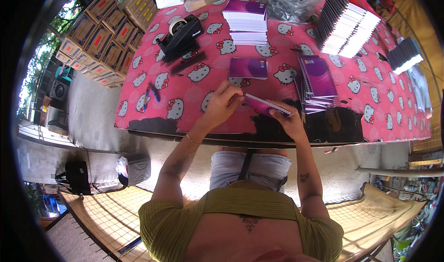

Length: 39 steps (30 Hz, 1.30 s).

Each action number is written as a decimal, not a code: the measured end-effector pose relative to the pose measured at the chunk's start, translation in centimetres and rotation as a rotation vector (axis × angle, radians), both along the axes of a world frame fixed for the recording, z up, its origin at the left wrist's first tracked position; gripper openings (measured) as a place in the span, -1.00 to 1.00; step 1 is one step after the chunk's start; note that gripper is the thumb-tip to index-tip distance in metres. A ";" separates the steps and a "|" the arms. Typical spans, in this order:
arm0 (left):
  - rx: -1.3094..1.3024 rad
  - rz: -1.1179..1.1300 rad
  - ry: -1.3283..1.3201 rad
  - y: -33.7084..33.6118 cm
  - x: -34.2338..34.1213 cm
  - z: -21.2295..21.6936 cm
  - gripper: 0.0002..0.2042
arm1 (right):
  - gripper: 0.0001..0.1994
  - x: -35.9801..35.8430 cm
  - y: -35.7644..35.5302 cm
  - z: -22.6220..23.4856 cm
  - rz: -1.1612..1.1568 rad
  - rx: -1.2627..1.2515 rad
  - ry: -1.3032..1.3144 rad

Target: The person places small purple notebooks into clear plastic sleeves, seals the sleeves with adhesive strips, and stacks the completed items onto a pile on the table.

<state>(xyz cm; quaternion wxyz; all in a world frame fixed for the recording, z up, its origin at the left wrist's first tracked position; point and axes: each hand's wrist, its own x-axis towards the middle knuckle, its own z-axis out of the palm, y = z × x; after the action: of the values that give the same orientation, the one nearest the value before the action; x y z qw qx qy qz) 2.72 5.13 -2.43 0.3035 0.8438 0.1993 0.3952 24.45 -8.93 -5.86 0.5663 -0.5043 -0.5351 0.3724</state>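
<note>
Both hands meet at the near table [152,123] edge, w/ a small purple notebook [266,106] held between them, just above the cloth.

Doing it well, as I judge it: keep the notebook level, steady it from the right end and let the left fingertips work only the left end. Don't squeeze so hard the cover bends; keep it over the table so a slip lands on cloth, not floor.

Left hand [223,102]: forearm comes up from lower left, wrist bent, fingers curled together w/ tips pinching the notebook's left end. Thin bangle at the wrist.

Right hand [289,119]: forearm rises nearly straight from below, fingers closed round the notebook's right end, thumb on top, rest underneath, mostly hidden.

Just beyond the right fingers: a fanned pile of purple notebooks [317,84]. Beyond the left fingertips: a single purple notebook [248,68] lying flat. Further left of them: two pens [151,94], then a black tape dispenser [180,34]. Far past both hands: a tall notebook stack [245,21], and to the right a leaning row of spiral pads [347,24].
</note>
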 end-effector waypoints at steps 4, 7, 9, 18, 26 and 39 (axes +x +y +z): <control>-0.009 -0.117 0.113 1.1 -0.2 0.8 -0.78 | -0.70 -0.1 -0.1 0.2 0.016 -0.012 0.001; -0.031 -0.228 0.286 1.4 0.0 1.8 -0.76 | -0.70 0.0 -0.2 0.5 -0.004 -0.012 -0.006; 0.055 -0.233 0.205 0.8 0.4 2.8 -0.77 | -0.70 0.0 -0.2 0.5 0.012 -0.005 -0.008; 0.091 -0.215 0.372 1.6 0.9 2.9 -0.80 | -0.70 0.1 -0.1 0.0 0.030 -0.011 0.010; 0.635 0.276 0.502 -4.1 2.0 0.1 -0.31 | -0.67 -2.0 -0.7 1.2 -0.140 -0.100 0.165; 0.709 0.343 0.476 -4.2 3.1 2.0 -0.21 | -0.65 -1.9 -1.2 3.4 -0.109 0.019 0.153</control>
<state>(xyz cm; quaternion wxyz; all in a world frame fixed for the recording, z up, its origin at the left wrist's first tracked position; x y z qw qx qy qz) 5.78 0.89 -0.45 -0.1280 0.9177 0.2525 0.2788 22.59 -10.13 -2.42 0.6297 -0.4972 -0.4657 0.3735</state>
